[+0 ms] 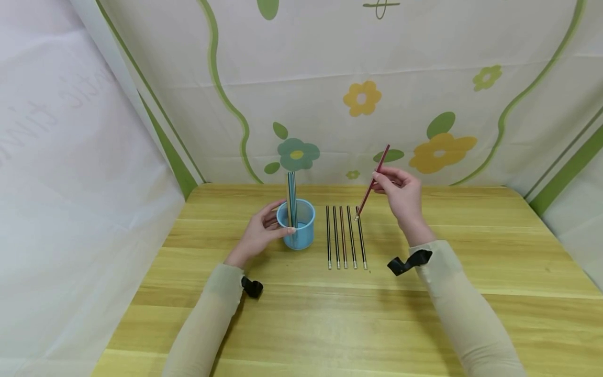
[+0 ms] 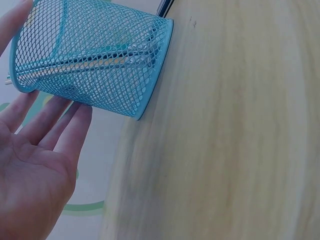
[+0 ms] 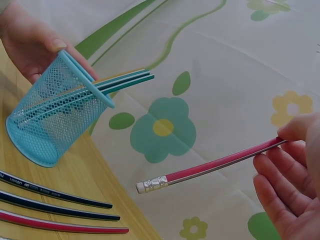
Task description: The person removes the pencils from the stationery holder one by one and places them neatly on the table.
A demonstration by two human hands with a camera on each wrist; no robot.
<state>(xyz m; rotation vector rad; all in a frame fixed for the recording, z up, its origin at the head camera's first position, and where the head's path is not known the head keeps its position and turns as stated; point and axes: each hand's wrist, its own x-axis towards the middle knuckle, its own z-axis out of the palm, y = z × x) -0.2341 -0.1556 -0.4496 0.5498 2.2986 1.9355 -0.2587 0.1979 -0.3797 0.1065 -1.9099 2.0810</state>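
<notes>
1. Sleeves [image 1: 202, 324] of pale beige reach in from the near edge, 1 on each side, each with a black strap [image 1: 254, 288] at the cuff.
2. Bench [image 1: 301, 324] of yellowish wood grain spreads beneath the arms and carries the cup and the loose pencils.
3. Row of 5 pencils [image 1: 344, 235] lies between the hands, side by side with small gaps: 4 are black and the middle 1 is red, all with eraser ends toward the person.
4. Left hand [image 1: 258, 230] grips a blue mesh cup [image 1: 306, 238] from its left side, thumb at the rim and fingers against the outer wall.
5. The cup stands on the bench just left of the row. Pencils inside it [image 1: 292, 193], mostly teal, rise above the rim with eraser ends down; their exact count cannot be told.
6. Right hand [image 1: 404, 196] pinches a red pencil [image 1: 367, 196] above its middle, well to the right of the cup. It slants, eraser end low and toward the cup. From the head view that end overlaps the row's rightmost pencil; the right wrist view shows it in the air.
7. White cloth [image 1: 306, 104] hangs behind the bench, printed with a teal flower [image 1: 297, 154], orange flowers [image 1: 361, 98] and green leaves.
</notes>
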